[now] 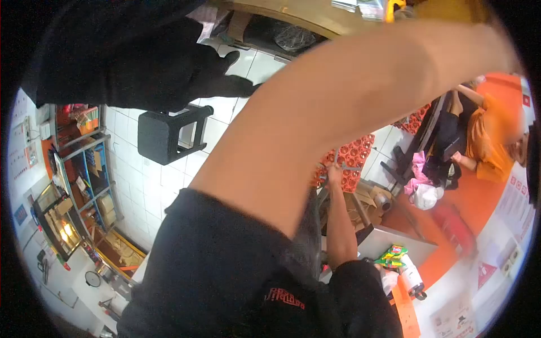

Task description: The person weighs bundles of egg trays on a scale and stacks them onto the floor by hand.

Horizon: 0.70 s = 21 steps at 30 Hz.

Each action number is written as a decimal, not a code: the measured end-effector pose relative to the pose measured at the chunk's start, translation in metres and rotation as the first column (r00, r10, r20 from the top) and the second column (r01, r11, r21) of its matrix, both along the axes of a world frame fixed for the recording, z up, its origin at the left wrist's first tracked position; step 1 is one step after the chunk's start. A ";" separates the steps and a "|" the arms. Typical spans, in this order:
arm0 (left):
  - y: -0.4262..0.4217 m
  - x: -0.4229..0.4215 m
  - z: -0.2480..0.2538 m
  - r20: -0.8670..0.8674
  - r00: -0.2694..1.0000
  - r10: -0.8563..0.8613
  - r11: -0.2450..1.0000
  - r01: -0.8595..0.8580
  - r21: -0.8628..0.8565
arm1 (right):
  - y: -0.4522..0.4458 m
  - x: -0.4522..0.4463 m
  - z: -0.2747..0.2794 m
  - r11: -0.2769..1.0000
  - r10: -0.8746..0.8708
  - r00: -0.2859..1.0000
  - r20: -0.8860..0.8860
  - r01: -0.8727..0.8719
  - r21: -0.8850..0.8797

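My left arm sweeps across the view, bare below a black sleeve. At its far end my left hand (503, 52) is smeared at the dark rim, so its fingers cannot be made out. Lower down, my right hand (335, 172) is closed at a red panel full of round holes (358, 152). Thin grey bars meet beside its fingers, but what it grips is too small to name. Part of the panel is hidden behind my left forearm. Another red holed piece (414, 121) lies farther right.
A black stool (159, 137) stands on the white tiled floor, near a person in dark clothes (129, 62). At right sits a person in orange (487, 143). Shelves (84, 174) line the left side. Green packets (393, 256) and a white bottle (411, 276) are near my right sleeve.
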<state>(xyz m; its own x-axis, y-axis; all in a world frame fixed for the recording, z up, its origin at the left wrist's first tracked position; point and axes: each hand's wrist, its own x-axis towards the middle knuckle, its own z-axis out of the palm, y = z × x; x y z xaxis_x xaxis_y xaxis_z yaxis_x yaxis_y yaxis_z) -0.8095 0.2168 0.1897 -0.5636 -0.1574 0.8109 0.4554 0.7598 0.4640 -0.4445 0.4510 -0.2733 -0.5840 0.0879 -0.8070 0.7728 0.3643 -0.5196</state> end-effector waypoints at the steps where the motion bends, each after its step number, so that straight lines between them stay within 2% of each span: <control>1: -0.008 0.019 -0.019 -0.103 0.994 -0.038 0.998 0.042 0.035 | -0.012 -0.009 0.021 0.999 -0.020 1.000 -0.002 0.019 -0.050; 2: -0.014 0.043 -0.041 -0.199 0.977 -0.077 0.993 0.092 0.068 | -0.020 -0.012 0.034 0.994 -0.044 0.999 0.006 0.045 -0.096; 5: -0.038 0.172 -0.161 -0.149 0.983 -0.107 0.926 0.153 0.346 | -0.005 -0.011 0.009 0.999 0.026 1.000 -0.001 -0.026 -0.040; 6: -0.044 0.236 -0.221 0.253 0.952 -0.170 0.916 0.058 0.398 | -0.011 -0.014 0.019 0.999 -0.022 0.999 0.031 0.023 -0.036; 7: -0.043 0.301 -0.287 0.612 0.771 -0.177 0.950 -0.029 0.312 | -0.014 -0.016 0.018 0.999 -0.026 0.999 0.031 0.027 -0.033; 8: -0.036 0.374 -0.331 0.828 0.532 -0.180 0.916 -0.217 0.338 | -0.011 -0.016 0.015 0.999 0.010 1.000 -0.024 -0.011 -0.039; 9: -0.027 0.465 -0.393 0.884 0.364 -0.293 0.849 -0.326 0.416 | -0.005 -0.014 0.012 0.998 0.043 0.996 -0.074 -0.046 -0.040; 10: -0.019 0.527 -0.395 0.943 0.216 -0.253 0.822 -0.466 0.327 | 0.001 -0.014 0.007 0.996 0.040 0.998 -0.055 -0.044 -0.075; 11: -0.003 0.596 -0.415 0.971 0.216 -0.097 0.879 -0.439 0.186 | 0.004 -0.012 0.003 0.998 0.029 0.999 -0.039 -0.031 -0.055; 12: 0.009 0.650 -0.426 0.978 0.112 -0.175 0.836 -0.507 0.208 | 0.006 -0.013 -0.001 0.997 0.007 1.000 -0.013 -0.008 -0.080; 14: 0.020 0.666 -0.389 0.910 -0.138 -0.390 0.644 -0.748 0.162 | -0.005 -0.017 0.015 0.998 -0.004 1.000 0.029 0.006 -0.062; 15: 0.021 0.669 -0.396 0.903 -0.156 -0.400 0.651 -0.742 0.161 | -0.002 -0.017 0.011 0.999 -0.017 0.999 0.042 0.019 -0.049; 17: 0.026 0.667 -0.413 0.826 -0.091 -0.556 0.462 -0.860 0.217 | 0.006 -0.017 0.005 0.994 0.087 0.996 -0.002 -0.087 -0.061; 18: 0.033 0.664 -0.416 0.820 -0.104 -0.563 0.463 -0.862 0.208 | 0.008 -0.017 0.004 0.990 0.082 0.997 -0.012 -0.083 -0.113; 20: 0.048 0.644 -0.421 0.897 -0.187 -0.400 0.759 -0.616 0.210 | 0.007 -0.019 0.008 0.989 0.098 0.995 0.000 -0.097 -0.113; 21: 0.054 0.638 -0.423 0.893 -0.262 -0.366 0.810 -0.563 0.167 | 0.006 -0.021 0.010 0.986 0.121 0.993 -0.001 -0.120 -0.116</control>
